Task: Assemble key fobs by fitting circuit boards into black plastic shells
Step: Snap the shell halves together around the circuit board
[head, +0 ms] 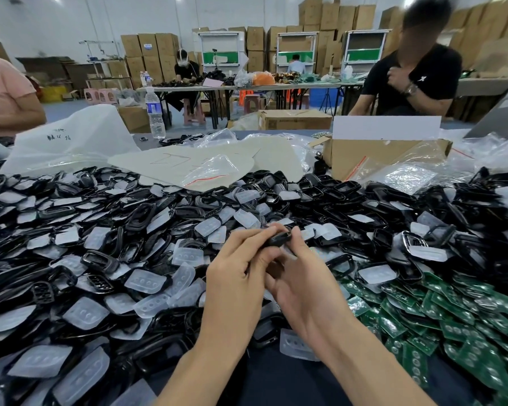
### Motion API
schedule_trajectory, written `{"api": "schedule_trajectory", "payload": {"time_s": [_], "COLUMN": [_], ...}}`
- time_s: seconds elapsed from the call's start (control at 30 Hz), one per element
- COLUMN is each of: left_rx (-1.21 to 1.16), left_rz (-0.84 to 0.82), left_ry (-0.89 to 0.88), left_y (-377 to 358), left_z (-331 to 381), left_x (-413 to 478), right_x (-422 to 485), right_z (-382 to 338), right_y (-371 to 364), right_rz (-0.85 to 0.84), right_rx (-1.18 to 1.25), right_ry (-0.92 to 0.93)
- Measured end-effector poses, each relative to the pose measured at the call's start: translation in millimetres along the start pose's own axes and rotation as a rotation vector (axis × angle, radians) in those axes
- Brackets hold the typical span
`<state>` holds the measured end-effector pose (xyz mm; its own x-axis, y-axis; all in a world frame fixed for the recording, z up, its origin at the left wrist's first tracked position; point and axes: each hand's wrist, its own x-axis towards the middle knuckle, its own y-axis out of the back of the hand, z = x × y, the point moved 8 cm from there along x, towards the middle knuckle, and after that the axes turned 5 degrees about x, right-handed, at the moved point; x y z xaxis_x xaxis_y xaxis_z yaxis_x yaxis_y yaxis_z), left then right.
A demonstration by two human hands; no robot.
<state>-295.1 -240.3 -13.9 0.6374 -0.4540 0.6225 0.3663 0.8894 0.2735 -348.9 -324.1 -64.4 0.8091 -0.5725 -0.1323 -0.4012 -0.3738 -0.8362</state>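
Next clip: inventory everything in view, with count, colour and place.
black plastic shells: many, black, heaped across the table
translucent moulded button pads: many, milky clear, mixed among the shells
green circuit boards: many, green, pile at near right
clear plastic water bottle: one, clear, far edge, left of centre
brown cardboard box: one, brown, far right
white plastic bag: one, white, far left
held black shell: one, black, pinched between both hands
left hand: one, centre
right hand: one, centre

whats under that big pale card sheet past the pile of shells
Black shells and clear button pads run under the near edge of the card sheet. Whatever lies beneath its middle is covered.
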Motion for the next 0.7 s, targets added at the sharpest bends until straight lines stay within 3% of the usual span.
{"api": "schedule_trajectory", "payload": {"time_s": [0.13,0.3,0.7], "left_rx": [-0.04,-0.145,-0.169], "left_rz": [-0.006,-0.036,0.015], "left_ry": [0.018,0.083,0.156], "left_y": [-2.2,-4.2,-1.5], "left_z": [0.0,-3.1,-5.8], "left_x": [-0.4,-0.7,-2.8], "right_x": [-4.6,-4.4,-7.7], "right_z": [0.8,-1.5,1.1], "right_y": [-6.3,-3.1,-6.7], "right_rz": [-0.016,0.011,-0.009], "right_rx": [0.075,-0.014,0.032], "right_ry": [-0.026,0.038,0.075]}}
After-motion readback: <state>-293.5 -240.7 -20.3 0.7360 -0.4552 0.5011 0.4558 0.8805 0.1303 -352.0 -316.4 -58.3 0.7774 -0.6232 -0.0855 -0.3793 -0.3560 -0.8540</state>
